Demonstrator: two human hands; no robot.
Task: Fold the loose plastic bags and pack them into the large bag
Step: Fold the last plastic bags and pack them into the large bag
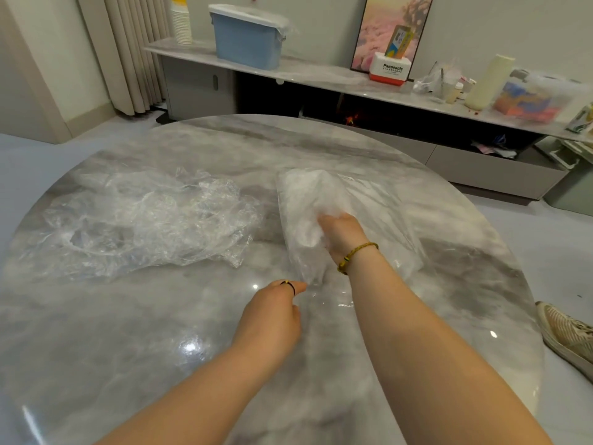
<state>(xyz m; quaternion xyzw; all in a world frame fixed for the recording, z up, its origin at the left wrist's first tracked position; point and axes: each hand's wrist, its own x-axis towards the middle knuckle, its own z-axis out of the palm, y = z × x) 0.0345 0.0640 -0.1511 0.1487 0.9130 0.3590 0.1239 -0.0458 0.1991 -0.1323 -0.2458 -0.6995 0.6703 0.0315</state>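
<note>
1. The loose plastic bags (144, 226) lie crumpled and unfolded on the left of the table (128, 348).
2. The left hand (276, 313) pinches the large bag (378, 200) at its near mouth.
3. The right hand (340, 232) is inside the large bag, against a white folded bundle (305, 203). Its fingers are buried, so its grip is unclear. This looks like packing; next, a loose bag needs folding.

Marble table (134, 332) bears loose plastic bags (150, 220) and large bag (378, 207).

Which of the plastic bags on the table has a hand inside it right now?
The large bag on the right: the right hand reaches into its mouth. The crumpled loose bags on the left lie untouched.
</note>
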